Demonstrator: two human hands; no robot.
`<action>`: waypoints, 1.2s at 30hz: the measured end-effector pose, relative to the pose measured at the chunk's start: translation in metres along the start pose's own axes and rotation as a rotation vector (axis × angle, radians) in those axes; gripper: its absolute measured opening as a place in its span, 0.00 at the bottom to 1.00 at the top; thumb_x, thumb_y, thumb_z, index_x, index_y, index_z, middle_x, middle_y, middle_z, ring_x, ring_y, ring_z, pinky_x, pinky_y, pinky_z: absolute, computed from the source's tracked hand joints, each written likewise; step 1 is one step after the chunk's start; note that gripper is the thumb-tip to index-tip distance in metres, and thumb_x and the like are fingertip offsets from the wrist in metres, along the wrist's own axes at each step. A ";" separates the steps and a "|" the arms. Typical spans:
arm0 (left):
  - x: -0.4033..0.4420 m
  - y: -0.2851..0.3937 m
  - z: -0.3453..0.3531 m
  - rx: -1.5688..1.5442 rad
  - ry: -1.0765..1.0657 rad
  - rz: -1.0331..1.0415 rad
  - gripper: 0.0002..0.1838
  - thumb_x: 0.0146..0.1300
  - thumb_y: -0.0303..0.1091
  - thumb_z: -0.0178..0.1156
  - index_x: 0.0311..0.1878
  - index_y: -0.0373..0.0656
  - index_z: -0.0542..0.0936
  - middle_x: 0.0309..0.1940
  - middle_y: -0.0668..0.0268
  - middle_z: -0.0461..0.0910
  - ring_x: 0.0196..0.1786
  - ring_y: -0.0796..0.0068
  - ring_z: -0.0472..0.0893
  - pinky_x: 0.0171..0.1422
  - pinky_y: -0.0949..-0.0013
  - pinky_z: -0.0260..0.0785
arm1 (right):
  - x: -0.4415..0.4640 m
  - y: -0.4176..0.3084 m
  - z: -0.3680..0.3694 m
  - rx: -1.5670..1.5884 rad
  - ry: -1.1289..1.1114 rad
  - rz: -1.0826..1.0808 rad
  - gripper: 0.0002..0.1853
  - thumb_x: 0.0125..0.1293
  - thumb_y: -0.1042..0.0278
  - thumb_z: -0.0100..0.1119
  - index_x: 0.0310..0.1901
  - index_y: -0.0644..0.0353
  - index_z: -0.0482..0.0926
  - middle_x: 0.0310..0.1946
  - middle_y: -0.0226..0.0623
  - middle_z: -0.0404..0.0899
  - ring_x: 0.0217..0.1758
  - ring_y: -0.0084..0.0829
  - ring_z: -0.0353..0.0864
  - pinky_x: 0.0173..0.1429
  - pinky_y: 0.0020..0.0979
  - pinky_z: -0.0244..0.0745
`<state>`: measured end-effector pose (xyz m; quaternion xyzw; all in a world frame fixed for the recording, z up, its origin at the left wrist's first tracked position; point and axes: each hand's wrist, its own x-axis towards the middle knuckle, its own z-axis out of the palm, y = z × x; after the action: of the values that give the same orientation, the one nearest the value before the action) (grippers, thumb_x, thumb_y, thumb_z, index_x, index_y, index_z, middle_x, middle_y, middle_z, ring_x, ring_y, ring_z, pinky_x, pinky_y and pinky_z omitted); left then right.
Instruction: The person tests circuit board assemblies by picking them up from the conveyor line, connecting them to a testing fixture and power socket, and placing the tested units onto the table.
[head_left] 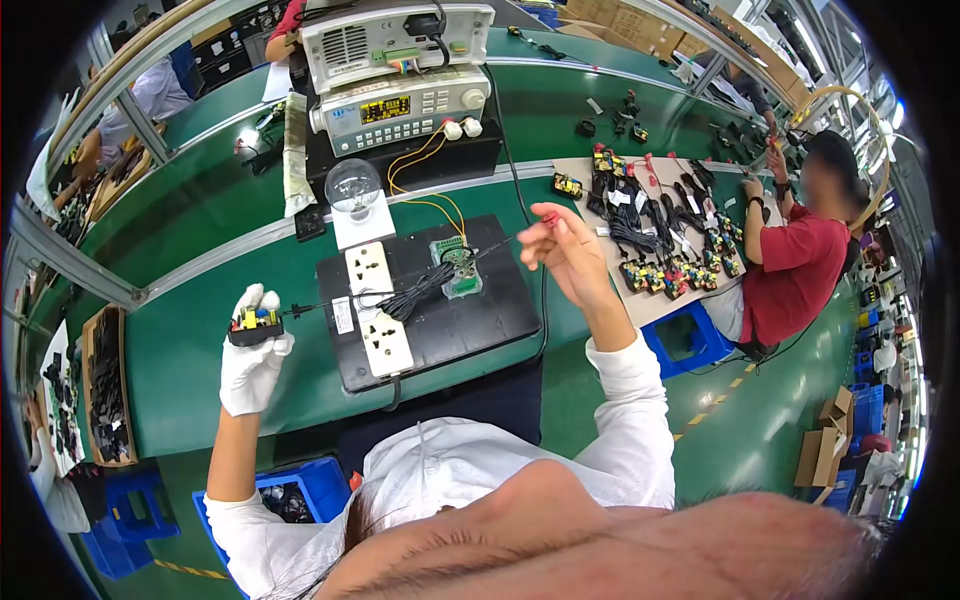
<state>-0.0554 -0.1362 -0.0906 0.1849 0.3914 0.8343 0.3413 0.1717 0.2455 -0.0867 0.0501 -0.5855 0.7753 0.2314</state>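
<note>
My left hand point(252, 365), in a white glove, is closed around an open black adapter housing point(256, 328) with a yellow circuit board showing. A black cable runs from it to a tied bundle point(412, 294) lying over the white socket strip point(380, 338). Bare, my right hand point(568, 250) is raised right of the black board point(440, 345); its fingers pinch something small and red near the cable's far end. Between the hands, a green circuit board point(457, 270) sits on the black board, wired in yellow.
A stacked power instrument point(405, 112) and a glass bulb point(352, 186) stand behind the board. To the right, a cardboard sheet point(635, 300) bears several adapters and cables. A person in a red shirt point(800, 255) sits beyond it. A blue bin point(325, 480) is below the bench edge.
</note>
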 end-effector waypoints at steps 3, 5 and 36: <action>-0.001 0.001 -0.003 -0.049 -0.068 0.001 0.42 0.47 0.18 0.67 0.69 0.41 0.66 0.63 0.61 0.74 0.43 0.74 0.77 0.45 0.73 0.68 | -0.001 0.004 -0.007 -0.088 0.035 -0.041 0.19 0.78 0.60 0.43 0.63 0.63 0.70 0.49 0.41 0.79 0.37 0.27 0.77 0.40 0.29 0.72; -0.002 0.006 0.001 -0.083 -0.083 -0.061 0.41 0.46 0.20 0.65 0.69 0.39 0.65 0.64 0.58 0.72 0.54 0.69 0.77 0.48 0.68 0.69 | 0.000 0.009 -0.001 -0.079 0.109 -0.083 0.19 0.78 0.61 0.44 0.62 0.62 0.71 0.49 0.39 0.79 0.35 0.26 0.75 0.38 0.28 0.71; 0.040 -0.020 0.051 1.065 -0.210 0.101 0.37 0.53 0.34 0.75 0.66 0.40 0.71 0.56 0.60 0.77 0.56 0.74 0.77 0.63 0.71 0.70 | -0.046 -0.048 0.052 -0.027 0.466 -0.657 0.09 0.73 0.65 0.47 0.41 0.62 0.69 0.35 0.40 0.74 0.24 0.32 0.74 0.25 0.34 0.77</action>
<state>-0.0454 -0.0717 -0.0722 0.4332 0.7143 0.5130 0.1970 0.2225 0.1938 -0.0438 0.0544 -0.4804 0.6428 0.5941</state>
